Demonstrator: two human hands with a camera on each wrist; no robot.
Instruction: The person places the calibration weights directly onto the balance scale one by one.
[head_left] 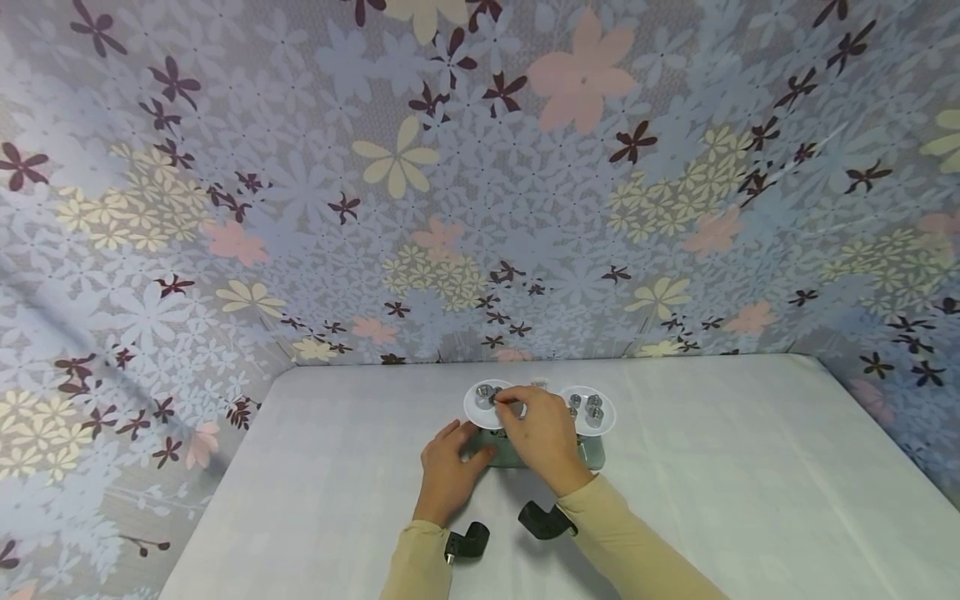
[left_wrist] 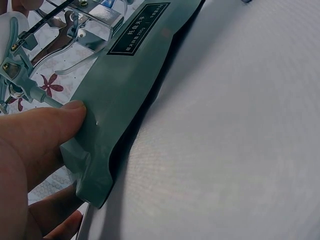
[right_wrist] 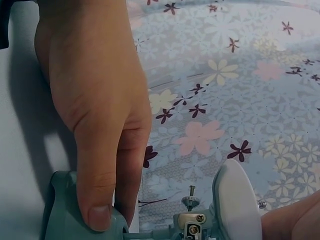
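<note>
A green pan balance (head_left: 510, 454) stands on the table with a white round pan on each side. My left hand (head_left: 450, 471) holds the left end of its base, thumb on the front face and fingers behind, as the left wrist view shows. Reaching across, my right hand (head_left: 543, 429) is over the left pan (head_left: 474, 414), thumb and fingertips pinched on a small metal weight beside another metal weight (head_left: 483, 391). Several metal weights (head_left: 595, 408) sit on the right pan (head_left: 609, 421). The right hand hides much of the balance's middle.
White cloth covers the table (head_left: 750, 475). Behind it rises a flower-patterned backdrop (head_left: 525, 208). Black camera mounts, the left one (head_left: 472, 542) and the right one (head_left: 543, 521), are strapped at the wrists over the beige sleeves (head_left: 637, 542).
</note>
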